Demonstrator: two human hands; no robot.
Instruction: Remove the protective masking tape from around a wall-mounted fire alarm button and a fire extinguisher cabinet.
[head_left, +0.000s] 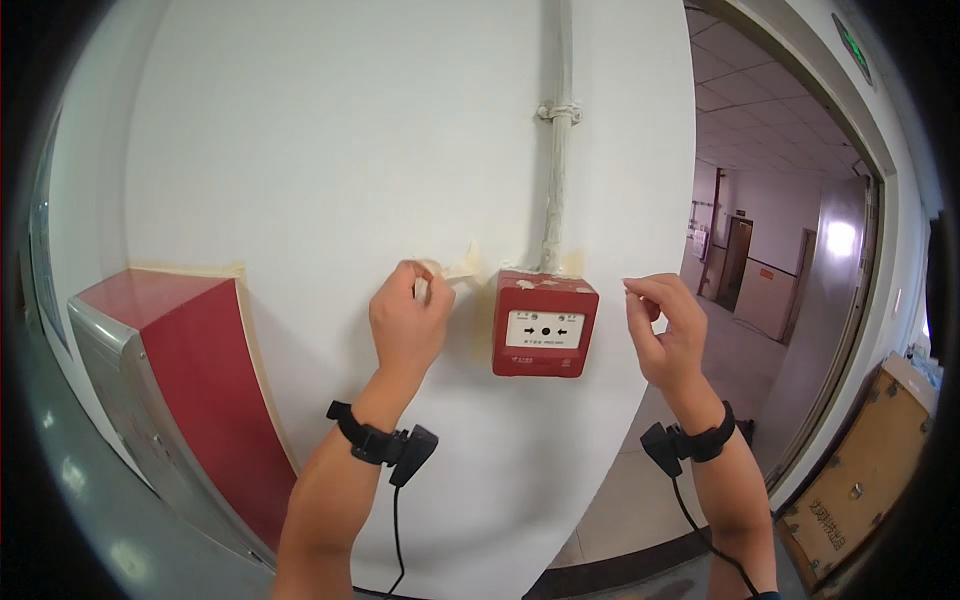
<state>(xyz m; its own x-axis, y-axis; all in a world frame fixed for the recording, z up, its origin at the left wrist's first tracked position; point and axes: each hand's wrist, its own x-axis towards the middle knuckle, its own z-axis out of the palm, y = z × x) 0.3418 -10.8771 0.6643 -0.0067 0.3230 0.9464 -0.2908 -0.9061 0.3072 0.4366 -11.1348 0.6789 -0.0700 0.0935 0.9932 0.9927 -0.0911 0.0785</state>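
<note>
A red fire alarm call point (546, 360) with a white front panel is mounted on the white wall, flecked with pale paint on top. Left of it, my left hand (411, 311) grips a bunched piece of masking tape (426, 281), from which a strip stretches towards the call point. More masking tape (574, 262) shows on the wall beside the conduit. On the right side of the call point my right hand (664, 322) is raised, thumb and forefinger slightly apart, with nothing visible between them. Each wrist wears a black strap with a small cabled device.
A painted metal conduit (556, 180) runs up the wall, held by a clamp. At the left stands a red cabinet (210, 375) with a metal front, edged with masking tape. An open doorway with a metal door (821, 300) is at the right, near a wooden crate (862, 480).
</note>
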